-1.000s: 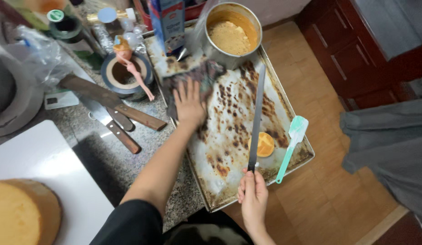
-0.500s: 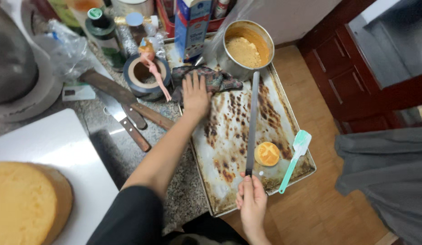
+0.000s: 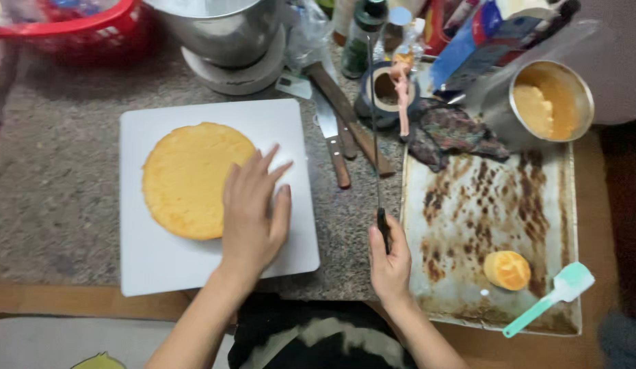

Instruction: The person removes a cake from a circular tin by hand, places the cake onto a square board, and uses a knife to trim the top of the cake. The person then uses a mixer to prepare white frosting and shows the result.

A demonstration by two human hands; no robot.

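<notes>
The left hand lies flat, fingers spread, on the right edge of the round yellow cake, left of centre in the frame; fingertips rest on the cake and the palm covers part of the white board beneath it. The board sits on the speckled stone counter. The right hand, lower centre, is closed around the dark handle of a long thin knife; fingers are wrapped and pressed together around the grip. The blade runs nearly straight up the frame, past the left edge of the stained baking tray, and its tip reaches the bottles at the top centre. The blade is well apart from the cake. Two wooden-handled knives lie on the counter between the board and the long blade. On the tray, lower right, rest a small piece of orange cake and a teal spatula, near each other but apart. A dark patterned cloth lies at the upper left corner of the tray. A metal pot holding yellow batter stands at the upper right. A steel mixing bowl stands at the top, just above the board, and a red basket occupies the upper left corner.
</notes>
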